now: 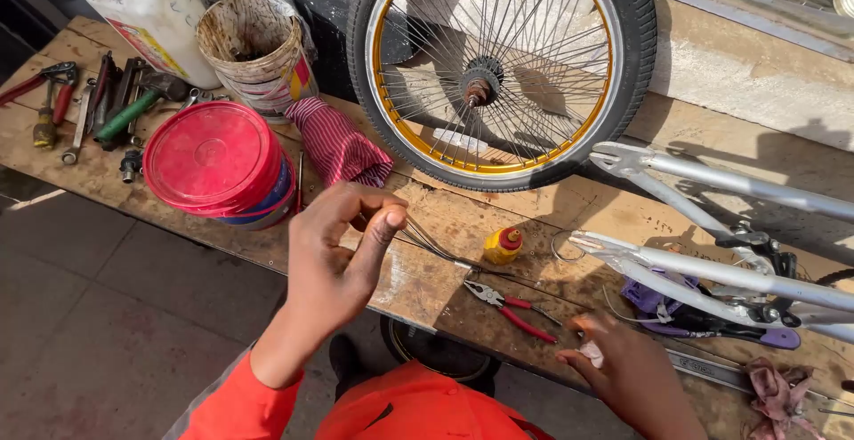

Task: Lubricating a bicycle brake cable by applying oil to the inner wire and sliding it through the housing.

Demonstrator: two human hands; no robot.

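Observation:
My left hand [342, 244] is raised over the wooden bench [418, 275], thumb and fingers pinched on a thin metal wire or cable [436, 249] that trails down to the bench. My right hand [623, 369] rests near the bench's front edge with a small white object [592, 353] against the fingers. Red-handled pliers [511, 306] lie between the two hands. A small yellow bottle with a red cap [503, 244] stands just behind the pliers. A bicycle wheel with a gold rim [498, 66] leans against the wall behind.
A silver bicycle frame [712, 271] lies at the right with a purple part [658, 302] under it. A red-lidded bucket [218, 160], a dirty pail [253, 48], a white jug [147, 8], a striped cloth [338, 142] and several hand tools [98, 106] sit at the left.

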